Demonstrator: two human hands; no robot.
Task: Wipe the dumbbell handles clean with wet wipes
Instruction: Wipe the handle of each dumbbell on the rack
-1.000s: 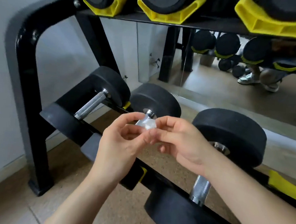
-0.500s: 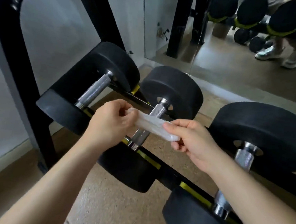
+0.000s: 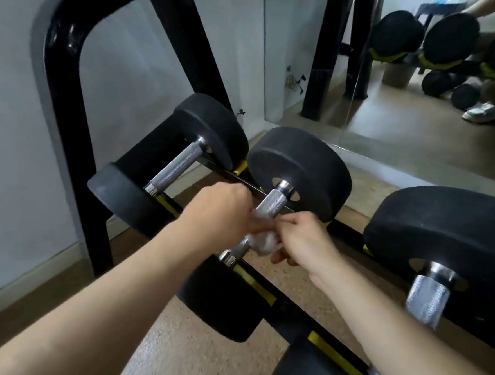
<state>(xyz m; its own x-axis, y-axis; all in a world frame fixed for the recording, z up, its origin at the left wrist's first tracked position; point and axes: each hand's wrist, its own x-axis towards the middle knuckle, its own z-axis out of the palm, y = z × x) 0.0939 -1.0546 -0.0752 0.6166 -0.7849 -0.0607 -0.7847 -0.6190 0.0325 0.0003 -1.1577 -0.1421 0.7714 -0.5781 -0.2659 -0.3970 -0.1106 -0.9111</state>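
Note:
Three black dumbbells lie on the low rack. The middle dumbbell's knurled steel handle (image 3: 269,207) runs from its far head (image 3: 300,167) down towards me. A white wet wipe (image 3: 261,242) is bunched around the lower part of that handle. My left hand (image 3: 221,212) grips the wipe from the left side of the handle. My right hand (image 3: 302,239) pinches the wipe's other end from the right. The left dumbbell's handle (image 3: 177,165) and the right dumbbell's handle (image 3: 427,299) are bare.
The black rack frame (image 3: 62,92) arches up on the left beside a grey wall. Yellow-marked rails (image 3: 257,284) run under the dumbbells. A wall mirror (image 3: 421,117) behind reflects more dumbbells and a person's shoes. Speckled floor (image 3: 199,351) lies below.
Both hands have dropped from in front of the rack onto the middle handle. The wipe, stretched between them half a second ago, is now wrapped around that handle.

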